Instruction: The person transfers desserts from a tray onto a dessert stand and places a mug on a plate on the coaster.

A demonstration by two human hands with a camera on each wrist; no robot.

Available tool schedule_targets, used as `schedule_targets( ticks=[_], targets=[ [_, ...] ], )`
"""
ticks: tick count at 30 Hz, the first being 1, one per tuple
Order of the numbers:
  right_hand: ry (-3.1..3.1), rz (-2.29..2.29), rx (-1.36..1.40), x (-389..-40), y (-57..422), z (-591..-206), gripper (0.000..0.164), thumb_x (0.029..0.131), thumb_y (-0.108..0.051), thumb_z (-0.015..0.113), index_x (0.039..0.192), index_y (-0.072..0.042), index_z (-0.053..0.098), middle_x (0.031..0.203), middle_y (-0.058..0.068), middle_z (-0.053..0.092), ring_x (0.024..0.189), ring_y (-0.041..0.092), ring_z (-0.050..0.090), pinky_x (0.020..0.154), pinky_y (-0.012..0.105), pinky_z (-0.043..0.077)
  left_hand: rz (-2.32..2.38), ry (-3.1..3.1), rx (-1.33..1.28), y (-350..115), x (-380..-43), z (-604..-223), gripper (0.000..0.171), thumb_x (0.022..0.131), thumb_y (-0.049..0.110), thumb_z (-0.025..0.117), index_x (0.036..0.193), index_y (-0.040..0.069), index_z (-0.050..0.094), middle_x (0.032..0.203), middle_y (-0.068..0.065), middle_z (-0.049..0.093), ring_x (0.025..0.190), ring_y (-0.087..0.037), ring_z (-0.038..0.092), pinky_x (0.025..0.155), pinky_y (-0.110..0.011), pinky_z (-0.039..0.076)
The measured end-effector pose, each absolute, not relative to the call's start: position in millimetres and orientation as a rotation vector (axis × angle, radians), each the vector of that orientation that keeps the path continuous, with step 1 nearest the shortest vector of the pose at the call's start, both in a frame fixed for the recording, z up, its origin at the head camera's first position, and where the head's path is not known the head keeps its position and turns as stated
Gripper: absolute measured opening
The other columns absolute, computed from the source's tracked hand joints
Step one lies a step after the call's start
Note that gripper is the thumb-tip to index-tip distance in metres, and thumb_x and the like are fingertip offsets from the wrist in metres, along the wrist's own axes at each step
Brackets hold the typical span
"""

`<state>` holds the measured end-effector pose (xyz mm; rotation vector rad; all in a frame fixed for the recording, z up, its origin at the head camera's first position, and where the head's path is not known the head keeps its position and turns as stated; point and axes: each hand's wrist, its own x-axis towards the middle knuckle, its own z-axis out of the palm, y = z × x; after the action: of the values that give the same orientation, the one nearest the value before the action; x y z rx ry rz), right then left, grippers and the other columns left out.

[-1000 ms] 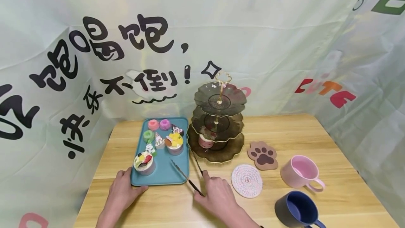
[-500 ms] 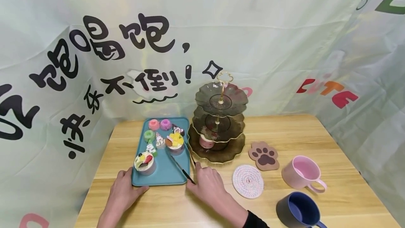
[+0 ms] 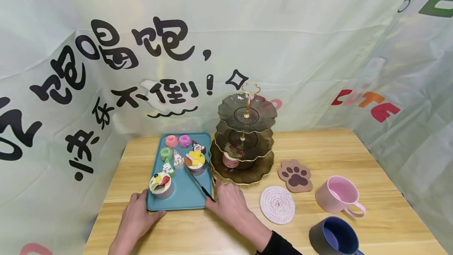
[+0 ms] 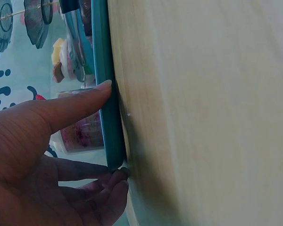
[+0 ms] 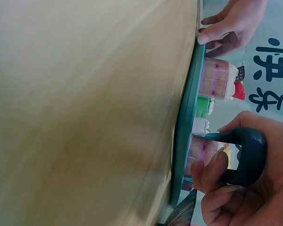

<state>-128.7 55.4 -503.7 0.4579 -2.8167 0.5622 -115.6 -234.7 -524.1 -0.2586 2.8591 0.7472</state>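
My left hand [image 3: 136,216] grips the near left corner of a blue tray [image 3: 182,200], thumb against the front rim and fingers round the corner. My right hand [image 3: 229,204] holds black-handled tongs [image 5: 253,157], whose bend shows in the right wrist view. The tong arms reach over the tray's right side, tips at either side of a dessert cup [image 3: 196,160] topped with yellow cubes. Near my left hand stands a fruit-topped dessert cup [image 3: 161,186]. Small ring cakes [image 3: 171,141] and cake slices [image 3: 178,159] sit toward the back of the tray.
A three-tier stand [image 3: 245,156] with scalloped plates rises right of the tray, a pink cup [image 3: 231,161] on its lowest tier. Farther right lie a paw-shaped coaster [image 3: 295,176] and a round woven coaster [image 3: 277,204], beside a pink mug [image 3: 336,194] and a dark blue mug [image 3: 332,236].
My right hand has moved left and slightly forward, bringing the tongs from the tray's edge to around the yellow-topped dessert cup. My left hand stays at the tray corner.
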Motion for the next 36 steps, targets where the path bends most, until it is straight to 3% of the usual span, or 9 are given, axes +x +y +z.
schedule_targets(
  ticks=[10,21,36],
  targets=[
    [-2.816,0.584,0.500,-126,59,-501,0.031,0.079,-0.032,0.081,0.082,-0.008,0.062,0.053,-0.004,0.043,0.047,0.020,0.053,0.042,0.033,0.042,0.718,2.861,-0.254,-234,-115,-523,0.107,0.080,0.041,0.095,0.150,-0.019,0.041,0.126,-0.037,0.053,0.112,-0.049,0.062,0.096,-0.065,0.053],
    [-2.820,0.564,0.535,-114,64,-492,0.040,0.081,-0.032,0.080,0.096,0.003,0.071,0.053,-0.003,0.041,0.048,0.017,0.050,0.044,0.031,0.043,0.709,2.871,-0.233,-235,-115,-523,0.106,0.080,0.041,0.095,0.150,-0.019,0.041,0.126,-0.037,0.053,0.111,-0.049,0.062,0.095,-0.065,0.053],
    [-2.862,0.630,0.484,-81,95,-462,0.036,0.082,-0.035,0.082,0.098,-0.005,0.070,0.054,-0.004,0.044,0.045,0.014,0.042,0.040,0.028,0.034,0.716,2.845,-0.239,-236,-114,-521,0.110,0.079,0.044,0.095,0.149,-0.020,0.040,0.124,-0.039,0.052,0.110,-0.050,0.061,0.095,-0.066,0.052]
  ],
)
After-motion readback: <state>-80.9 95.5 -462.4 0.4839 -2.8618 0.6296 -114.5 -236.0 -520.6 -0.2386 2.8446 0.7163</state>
